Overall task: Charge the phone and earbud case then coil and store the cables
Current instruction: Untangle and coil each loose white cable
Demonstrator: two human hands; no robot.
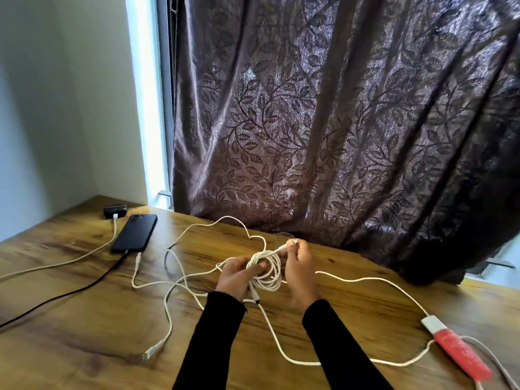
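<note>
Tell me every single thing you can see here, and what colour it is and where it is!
phone: one, black, far left of table, black cable plugged in.
earbud case: one, black, far left corner, white cable plugged in.
black cable: one, runs from phone off the left edge.
coiled cable: one, white, held in both hands.
loose cables: white, number unclear, tangled across the middle of the table.
red and white device: one, right edge, white cable attached.
table: one, brown wood.
curtain: one, dark, leaf pattern, behind table.
left hand: holds the coil.
right hand: pinches the cable end.
</note>
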